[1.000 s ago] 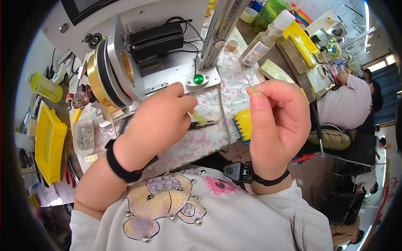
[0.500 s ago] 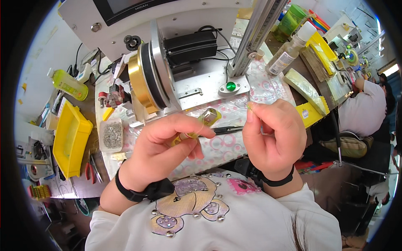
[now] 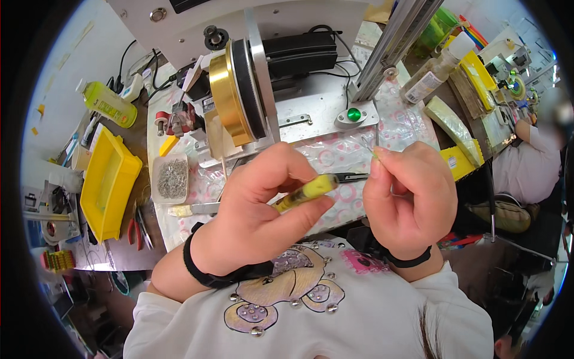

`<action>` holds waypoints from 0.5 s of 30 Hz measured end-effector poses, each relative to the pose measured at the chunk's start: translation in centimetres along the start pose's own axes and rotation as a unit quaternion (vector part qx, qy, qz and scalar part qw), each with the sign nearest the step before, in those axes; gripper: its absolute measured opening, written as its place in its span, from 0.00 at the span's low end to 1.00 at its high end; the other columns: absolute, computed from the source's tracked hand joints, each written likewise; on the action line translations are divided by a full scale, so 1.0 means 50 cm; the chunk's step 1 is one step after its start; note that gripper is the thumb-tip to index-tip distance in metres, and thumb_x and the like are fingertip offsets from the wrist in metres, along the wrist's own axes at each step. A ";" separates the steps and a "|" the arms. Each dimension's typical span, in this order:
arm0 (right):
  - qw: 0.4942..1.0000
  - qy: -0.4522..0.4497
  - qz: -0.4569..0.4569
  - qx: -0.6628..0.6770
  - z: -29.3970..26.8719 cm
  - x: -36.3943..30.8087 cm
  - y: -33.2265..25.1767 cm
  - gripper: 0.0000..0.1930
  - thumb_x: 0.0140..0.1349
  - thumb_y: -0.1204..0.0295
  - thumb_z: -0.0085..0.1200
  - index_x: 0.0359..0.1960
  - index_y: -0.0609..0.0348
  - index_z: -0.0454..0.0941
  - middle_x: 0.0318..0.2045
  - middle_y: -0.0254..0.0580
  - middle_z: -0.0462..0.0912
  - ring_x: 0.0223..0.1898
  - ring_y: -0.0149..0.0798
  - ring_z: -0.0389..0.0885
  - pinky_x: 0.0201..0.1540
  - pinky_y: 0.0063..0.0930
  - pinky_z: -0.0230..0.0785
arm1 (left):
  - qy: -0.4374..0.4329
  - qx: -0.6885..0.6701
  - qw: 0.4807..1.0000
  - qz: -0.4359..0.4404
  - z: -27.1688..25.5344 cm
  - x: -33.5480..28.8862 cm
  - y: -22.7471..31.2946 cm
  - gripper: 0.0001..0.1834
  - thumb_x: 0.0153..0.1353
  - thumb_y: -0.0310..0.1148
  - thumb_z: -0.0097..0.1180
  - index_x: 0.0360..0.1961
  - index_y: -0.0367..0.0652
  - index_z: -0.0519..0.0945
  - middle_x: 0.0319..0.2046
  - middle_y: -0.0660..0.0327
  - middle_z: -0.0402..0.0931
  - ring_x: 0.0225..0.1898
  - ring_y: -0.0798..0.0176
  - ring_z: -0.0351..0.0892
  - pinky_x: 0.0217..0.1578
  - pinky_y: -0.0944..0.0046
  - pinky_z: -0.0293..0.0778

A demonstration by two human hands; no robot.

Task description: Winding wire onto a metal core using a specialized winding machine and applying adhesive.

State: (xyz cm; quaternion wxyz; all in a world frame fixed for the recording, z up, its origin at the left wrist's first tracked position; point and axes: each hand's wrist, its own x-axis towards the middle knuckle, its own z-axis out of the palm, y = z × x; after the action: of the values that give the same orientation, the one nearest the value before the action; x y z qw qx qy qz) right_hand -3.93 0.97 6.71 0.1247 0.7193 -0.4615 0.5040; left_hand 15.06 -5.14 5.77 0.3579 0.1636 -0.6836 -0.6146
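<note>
My left hand (image 3: 257, 209) is closed around a short yellow tube-shaped tool (image 3: 312, 190) with a dark patch near its end. The thumb lies along it, and the tool points toward my right hand. To the right, my right hand (image 3: 412, 200) pinches a small thin piece (image 3: 375, 154) between thumb and forefinger. It looks greenish, and a fine wire-like end sticks up from it; its exact kind is too small to tell. Both hands hover apart over the table cover in front of a machine with a gold wheel (image 3: 230, 102).
A clear tray of small metal pieces (image 3: 172, 179), a yellow bin (image 3: 107, 182) and pliers (image 3: 136, 230) lie to the left. Behind are a green button (image 3: 354, 114) and a metal post (image 3: 394, 51). A clear bottle (image 3: 433, 72) stands right; another person (image 3: 526, 161) sits beyond.
My left hand has moved right and turned, so the yellow tool's end lies nearer my right hand. The view has shifted, and my right hand keeps its pinch.
</note>
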 end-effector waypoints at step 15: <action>0.998 -0.039 -0.012 0.038 0.005 0.004 -0.013 0.23 0.41 0.86 0.65 0.43 0.60 0.78 0.21 0.32 0.73 0.18 0.39 0.69 0.23 0.32 0.57 | 0.013 0.060 0.993 0.098 0.004 0.032 -0.009 0.10 0.60 0.33 0.56 0.30 0.36 0.75 0.21 0.61 0.68 0.21 0.65 0.64 0.22 0.65 0.62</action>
State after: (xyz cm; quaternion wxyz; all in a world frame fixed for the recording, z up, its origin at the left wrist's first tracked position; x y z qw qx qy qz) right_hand -3.26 1.03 6.93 0.0850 0.7480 -0.4379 0.4915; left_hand 13.74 -6.14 5.79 0.4147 0.1253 -0.7273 -0.5324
